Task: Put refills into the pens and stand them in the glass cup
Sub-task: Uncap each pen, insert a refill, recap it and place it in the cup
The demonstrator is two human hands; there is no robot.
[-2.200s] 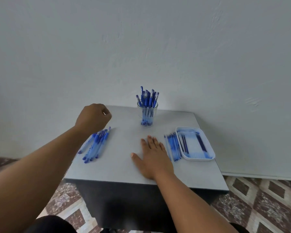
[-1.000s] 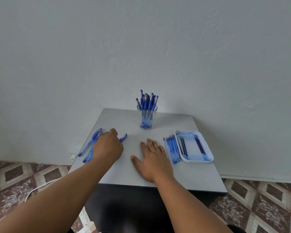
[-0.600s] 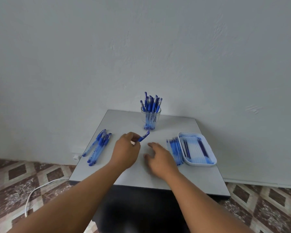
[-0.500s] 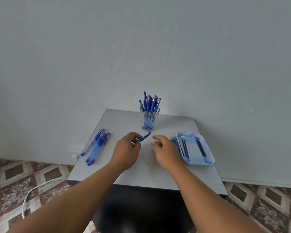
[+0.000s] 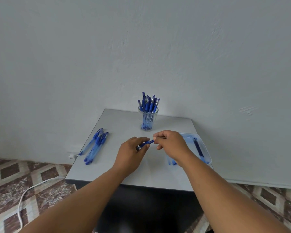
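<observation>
- My left hand [image 5: 130, 154] is curled around a blue pen [image 5: 145, 144], gripping its barrel above the middle of the table [image 5: 123, 125].
- My right hand [image 5: 172, 145] meets it from the right; thumb and forefinger pinch the pen's right end, the other fingers [image 5: 160, 147] curled under.
- The pen lies roughly level between both hands, tilted slightly up toward the right, clear of the table top.
- The glass cup [image 5: 147, 119] stands upright at the far middle of the table, close to the wall [image 5: 141, 47], packed with blue pens standing on end.
- A loose bunch of pens [image 5: 95, 146] lies flat near the table's left edge, well apart from my hands.
- A white tray [image 5: 207, 155] sits on the right side; a dark refill [image 5: 198, 147] lies in it, and my right wrist hides its near left part.
- Just left of the tray, a few pale blue ends [image 5: 171, 162] poke out beneath my right forearm; I cannot tell whether these are pens or refills.
- A white cable [image 5: 27, 190] trails across the patterned floor at the left.
</observation>
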